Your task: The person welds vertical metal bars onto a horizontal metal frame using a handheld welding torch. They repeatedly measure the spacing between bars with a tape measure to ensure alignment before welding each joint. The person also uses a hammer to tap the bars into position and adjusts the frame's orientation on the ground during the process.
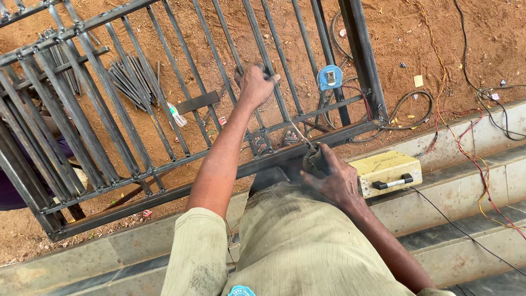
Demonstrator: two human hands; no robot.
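1. Right hand (334,178), nearest my camera, grips the electrode holder (313,159); its rod (298,134) touches the grille (164,193).
2. Left hand (255,85) is wrapped tight around a bar (274,82).
3. Yellow welder (386,171) sits just beside my right hand; tape measure (329,77) rests on the grille.

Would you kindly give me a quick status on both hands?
Left hand gripping a gate bar. Right hand holding welding holder, rod at gate frame. Cables lie close by.

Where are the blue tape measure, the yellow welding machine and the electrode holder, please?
blue tape measure (330,77): head view, on its round case.
yellow welding machine (383,164): head view, on its top face.
electrode holder (313,160): head view, on the dark body above the right hand (335,178).
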